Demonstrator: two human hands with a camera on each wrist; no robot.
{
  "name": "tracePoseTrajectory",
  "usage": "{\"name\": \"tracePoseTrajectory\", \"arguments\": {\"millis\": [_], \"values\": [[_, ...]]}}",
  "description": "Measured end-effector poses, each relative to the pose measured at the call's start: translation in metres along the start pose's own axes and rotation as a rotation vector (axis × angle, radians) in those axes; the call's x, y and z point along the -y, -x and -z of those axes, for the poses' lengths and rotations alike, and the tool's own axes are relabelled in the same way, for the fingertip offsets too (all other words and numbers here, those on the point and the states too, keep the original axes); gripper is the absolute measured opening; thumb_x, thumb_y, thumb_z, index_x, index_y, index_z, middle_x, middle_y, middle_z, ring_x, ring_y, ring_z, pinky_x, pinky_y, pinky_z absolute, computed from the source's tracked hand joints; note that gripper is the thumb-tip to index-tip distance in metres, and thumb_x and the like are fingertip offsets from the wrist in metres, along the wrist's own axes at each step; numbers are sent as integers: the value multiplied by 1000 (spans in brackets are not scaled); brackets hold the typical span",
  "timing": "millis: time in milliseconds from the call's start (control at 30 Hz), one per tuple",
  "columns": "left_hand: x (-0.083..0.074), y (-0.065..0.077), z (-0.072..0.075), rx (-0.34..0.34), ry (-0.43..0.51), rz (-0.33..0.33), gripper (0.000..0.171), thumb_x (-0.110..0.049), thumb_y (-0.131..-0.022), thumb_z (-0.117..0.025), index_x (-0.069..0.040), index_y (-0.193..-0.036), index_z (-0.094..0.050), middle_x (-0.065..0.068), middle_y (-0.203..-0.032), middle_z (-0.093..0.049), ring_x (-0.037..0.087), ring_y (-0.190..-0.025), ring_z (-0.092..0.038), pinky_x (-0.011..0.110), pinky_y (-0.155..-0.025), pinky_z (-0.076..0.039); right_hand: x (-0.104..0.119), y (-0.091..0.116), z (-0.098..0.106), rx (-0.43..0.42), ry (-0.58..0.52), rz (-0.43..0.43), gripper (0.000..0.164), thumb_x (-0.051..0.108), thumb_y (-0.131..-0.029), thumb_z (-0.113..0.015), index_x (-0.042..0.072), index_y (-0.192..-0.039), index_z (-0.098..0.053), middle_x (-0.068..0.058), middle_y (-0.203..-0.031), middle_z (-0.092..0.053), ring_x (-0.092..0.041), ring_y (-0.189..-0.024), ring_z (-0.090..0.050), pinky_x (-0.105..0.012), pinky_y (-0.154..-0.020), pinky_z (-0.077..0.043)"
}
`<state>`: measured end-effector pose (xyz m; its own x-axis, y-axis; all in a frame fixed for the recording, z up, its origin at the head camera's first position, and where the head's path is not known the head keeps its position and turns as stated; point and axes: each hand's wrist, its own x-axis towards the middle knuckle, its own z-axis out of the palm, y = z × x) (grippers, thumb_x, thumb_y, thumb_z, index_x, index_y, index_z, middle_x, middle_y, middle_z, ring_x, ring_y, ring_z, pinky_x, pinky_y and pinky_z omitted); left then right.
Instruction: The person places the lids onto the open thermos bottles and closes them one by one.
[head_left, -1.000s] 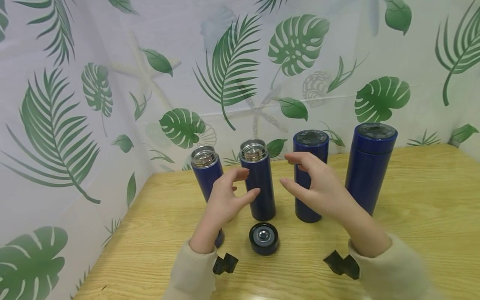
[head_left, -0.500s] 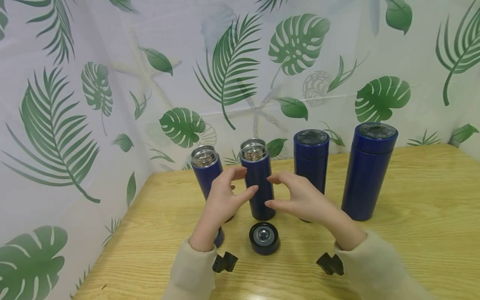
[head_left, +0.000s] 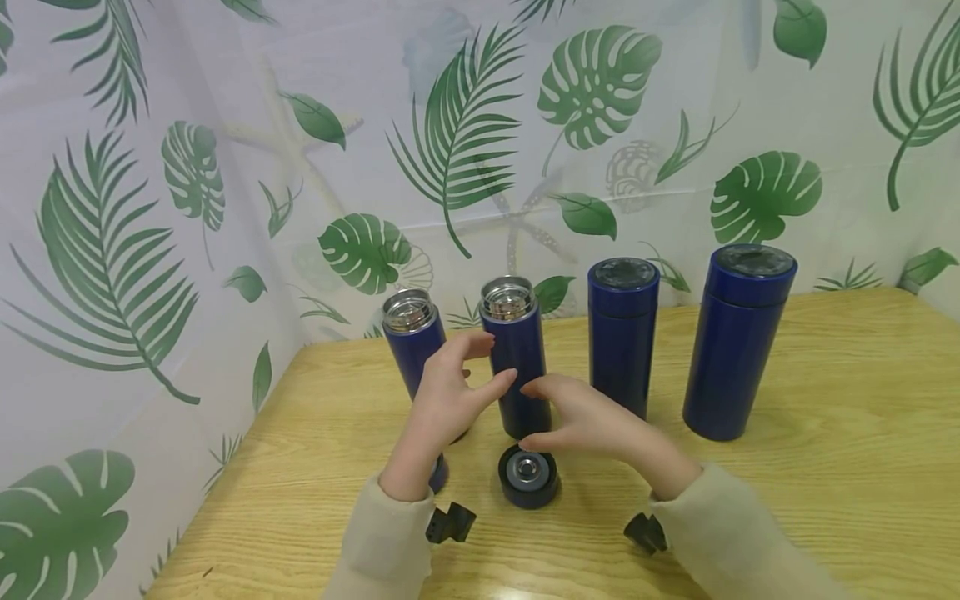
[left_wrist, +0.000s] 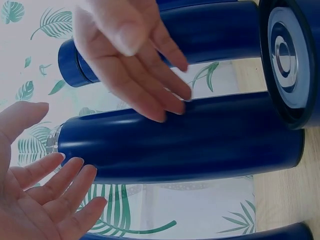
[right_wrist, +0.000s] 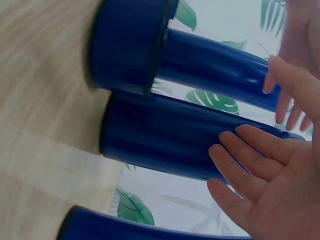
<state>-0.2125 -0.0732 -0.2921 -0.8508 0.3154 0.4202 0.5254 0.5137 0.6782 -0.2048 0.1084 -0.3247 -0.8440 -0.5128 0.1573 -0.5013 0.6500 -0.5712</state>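
1. Below the right hand (head_left: 581, 422), the dark lid (head_left: 528, 498) lies apart from it on the table (head_left: 585, 550), underside up, round axis upright.
2. Right hand: nearer the lid than the left, thumb and fingers wide, holding nothing.
3. Left hand (head_left: 450, 396): near the upright uncapped flask (head_left: 521, 350), similarly wide and unladen.

White cloth (head_left: 337, 42) printed with green leaves (head_left: 588, 217) is hanging behind wooden table (head_left: 847, 417), bending at left and continuing along that side. Feathery fronds (head_left: 453, 142) are spreading among broad split leaves (head_left: 765, 196); pale starfish (head_left: 513, 218) and shell (head_left: 633, 175) are showing faintly between them. Crease (head_left: 675, 194) is running across back stretch of cloth. Yellowish grain is streaking table, with small dark mark (head_left: 207, 572) lying near left edge. Light is falling softly on cloth, while bright glare (head_left: 506, 594) is gleaming on table at bottom of head view.
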Motion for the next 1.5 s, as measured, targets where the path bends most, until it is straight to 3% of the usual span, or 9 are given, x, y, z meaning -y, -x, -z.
{"name": "tracePoseTrajectory", "arguments": {"millis": [633, 1500], "values": [[0, 0, 1, 11, -5, 6, 43, -22, -80, -67, -6, -116, -52, 7, -112, -56, 18, -105, -51, 42, -80, -43, -1, -2, -19, 228, 47, -82, 62, 25, -72, -74, -4, -120, -49, -17, -119, -49, -28, -108, -48, -41, -86, -39], [1, 0, 2, -7, -23, 13, 42, -22, -79, -67, -6, -115, -52, 7, -110, -56, 18, -104, -51, 40, -80, -44, 1, 0, -31, 305, 111, -122, 69, 24, -68, -77, -3, -123, -46, -15, -121, -49, -28, -110, -47, -39, -88, -38]]}}
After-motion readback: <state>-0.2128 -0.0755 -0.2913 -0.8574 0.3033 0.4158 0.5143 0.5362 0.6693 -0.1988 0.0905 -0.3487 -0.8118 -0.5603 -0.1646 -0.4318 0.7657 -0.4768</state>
